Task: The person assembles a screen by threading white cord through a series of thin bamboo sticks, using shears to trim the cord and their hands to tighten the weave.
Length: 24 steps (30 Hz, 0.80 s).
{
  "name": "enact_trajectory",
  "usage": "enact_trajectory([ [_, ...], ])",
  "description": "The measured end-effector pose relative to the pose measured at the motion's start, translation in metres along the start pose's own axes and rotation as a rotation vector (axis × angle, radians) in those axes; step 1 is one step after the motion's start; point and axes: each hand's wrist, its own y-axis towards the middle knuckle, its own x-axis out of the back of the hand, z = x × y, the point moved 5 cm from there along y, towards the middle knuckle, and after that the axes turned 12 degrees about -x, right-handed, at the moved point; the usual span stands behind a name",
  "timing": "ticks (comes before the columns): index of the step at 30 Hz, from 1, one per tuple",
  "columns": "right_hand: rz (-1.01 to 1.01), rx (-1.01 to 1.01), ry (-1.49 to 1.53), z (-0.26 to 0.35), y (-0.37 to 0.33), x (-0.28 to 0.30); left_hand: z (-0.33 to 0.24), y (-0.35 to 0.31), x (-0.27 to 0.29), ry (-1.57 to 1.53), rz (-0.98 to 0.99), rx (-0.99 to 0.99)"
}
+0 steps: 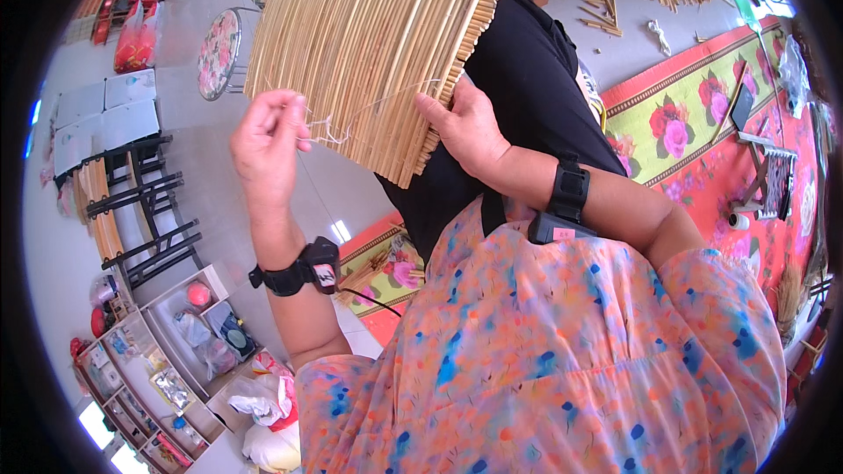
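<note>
A mat of stalks (pixel 369 44) lies between the two grips and stretches away beyond them. Its slender, straw-coloured stalks are packed side by side, slightly uneven at the near end, with a serrated row of stubby ends along the edge by the right grip (pixel 474 127). That grip clasps this edge, thumb on top. The left grip (pixel 270 136) is pinched closed on white thread (pixel 330 130), which trails in loose, tangled loops just to its right, over the near end of the mat.

The mat's far end is cut off by the upper border. Most of the right grip's fingers are hidden at the mat's edge; whether its thumb also presses thread is hard to make out.
</note>
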Motion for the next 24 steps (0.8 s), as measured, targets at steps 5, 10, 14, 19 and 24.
enact_trajectory([
  [5,-0.073,0.030,-0.010,0.030,-0.004,-0.002,-0.019,0.004,-0.040,0.030,0.125,-0.084],
  [10,-0.109,0.036,0.009,0.037,-0.004,0.002,-0.040,0.018,-0.066,0.162,0.228,-0.153],
  [14,-0.083,0.023,0.053,0.034,-0.001,0.007,-0.054,0.029,-0.080,0.311,0.292,-0.221],
  [19,-0.102,0.015,0.035,0.027,0.008,0.025,-0.058,0.038,-0.101,0.452,0.436,-0.337],
  [24,-0.056,0.041,0.110,0.027,0.007,0.024,-0.059,0.044,-0.112,0.564,0.573,-0.271],
])
